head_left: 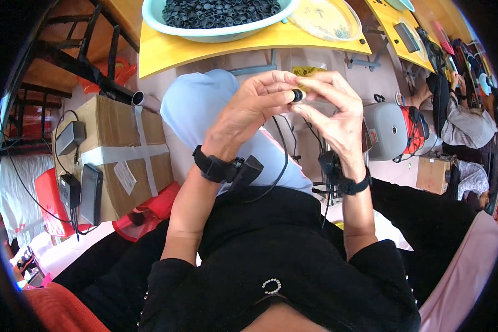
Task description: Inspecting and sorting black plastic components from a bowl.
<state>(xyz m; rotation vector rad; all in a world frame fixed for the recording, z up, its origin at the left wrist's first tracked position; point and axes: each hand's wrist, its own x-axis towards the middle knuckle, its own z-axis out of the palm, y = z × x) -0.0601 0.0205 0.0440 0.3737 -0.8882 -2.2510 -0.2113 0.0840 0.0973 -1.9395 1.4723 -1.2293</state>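
In front of my lap, both hands are raised and meet at a small black round cap (297,96). My left hand (254,102) pinches it from the left between thumb and fingers. From the right, the fingertips of my right hand (337,110) close around the same cap; whether they also hold another tiny piece cannot be made out. Beyond my hands, a pale blue basin (221,37) on the yellow table (166,54) holds a heap of similar black round caps (221,12). A round, pale shallow tray (323,19) with small pieces in it lies to the basin's right.
A taped cardboard box (113,160) stands at my left, with a black power bank (91,193) and cables on it. Black strapped devices (226,169) sit on my wrists, with a cable hanging between. At the right are a grey stool (390,130) and another person (470,124).
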